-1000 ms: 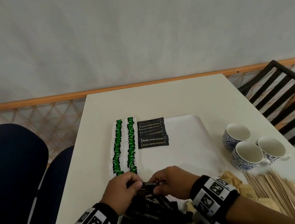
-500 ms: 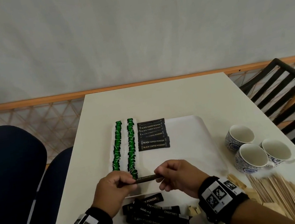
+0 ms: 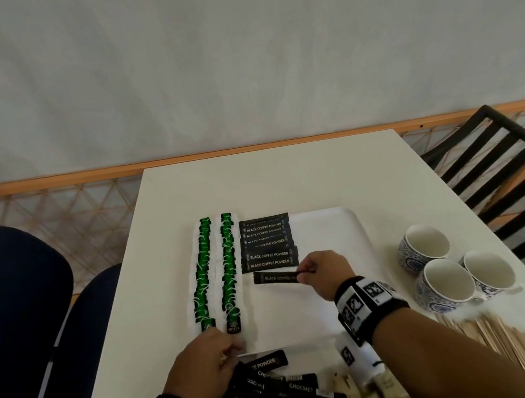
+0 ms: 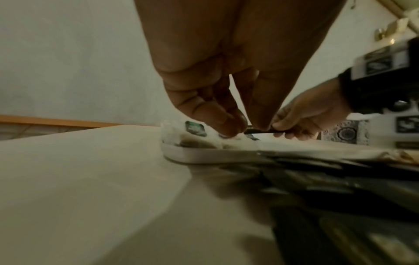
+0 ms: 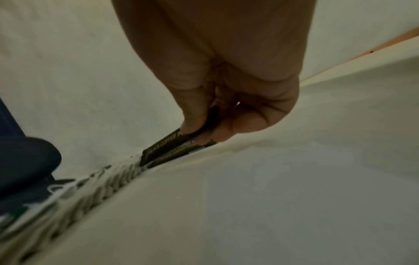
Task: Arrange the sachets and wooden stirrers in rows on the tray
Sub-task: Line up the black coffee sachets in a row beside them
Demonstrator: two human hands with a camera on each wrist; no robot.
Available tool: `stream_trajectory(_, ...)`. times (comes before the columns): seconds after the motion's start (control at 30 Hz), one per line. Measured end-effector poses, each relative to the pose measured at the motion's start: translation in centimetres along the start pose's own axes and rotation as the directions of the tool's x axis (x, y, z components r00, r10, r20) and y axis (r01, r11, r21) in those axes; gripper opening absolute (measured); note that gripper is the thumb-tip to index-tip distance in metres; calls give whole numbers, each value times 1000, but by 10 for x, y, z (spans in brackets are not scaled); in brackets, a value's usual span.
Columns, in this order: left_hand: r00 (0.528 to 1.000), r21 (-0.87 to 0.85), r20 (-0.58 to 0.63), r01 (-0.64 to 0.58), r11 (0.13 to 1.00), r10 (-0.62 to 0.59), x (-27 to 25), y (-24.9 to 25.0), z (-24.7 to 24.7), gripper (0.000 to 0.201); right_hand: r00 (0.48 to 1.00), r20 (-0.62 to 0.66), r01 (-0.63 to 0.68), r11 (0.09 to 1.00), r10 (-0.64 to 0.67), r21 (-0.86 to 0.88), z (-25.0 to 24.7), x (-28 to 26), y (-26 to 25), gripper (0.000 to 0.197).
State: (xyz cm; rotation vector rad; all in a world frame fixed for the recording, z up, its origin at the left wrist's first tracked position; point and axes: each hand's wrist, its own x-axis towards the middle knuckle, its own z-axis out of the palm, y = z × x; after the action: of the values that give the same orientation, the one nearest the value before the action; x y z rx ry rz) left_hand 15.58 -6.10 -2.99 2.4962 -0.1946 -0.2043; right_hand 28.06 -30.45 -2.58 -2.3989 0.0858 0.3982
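Pinching 1 coffee sachet [image 3: 276, 279], right hand [image 3: 325, 271] hides its end; left hand [image 3: 202, 365] loosely curled.

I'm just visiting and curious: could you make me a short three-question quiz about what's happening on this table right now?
1. True or false: the right hand pinches a black coffee sachet.
2. How many cups stand beside the tray?
3. Where do the wooden stirrers lie? A: on the tray. B: on the table, right of the tray.

Key: 1 true. 2 three. 3 B.
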Motion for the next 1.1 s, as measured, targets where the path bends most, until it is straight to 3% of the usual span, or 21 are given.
stream_trajectory(0.17,991,128,136,1,992,-18,2,0,7,32,1000,-4,-26,1000,26,-16,13,25,-8,12)
stream_trajectory(0.5,984,128,177,-19,992,-4,2,-1,5,24,1000,-26,-8,999,7,-39,24,45,-16,9)
stream_trajectory(0.7,970,222,241,-76,972,21,0,1,4,34,999,-36,-19,995,16,-97,25,48,-16,12)
stream_trajectory(0.9,962,292,272,-93,952,11,1,1,5,26,1000,-28,-6,993,3,-115,26,47,-15,15)
stream_trajectory(1.03,962,215,273,-59,975,-2,0,-2,4,14,1000,-26,-4,995,1,-95,27,47,-14,20)
stream_trajectory(1.1,969,118,247,-1,993,-28,1,-5,1,25,1000,-29,-13,996,10,-93,27,46,-12,25)
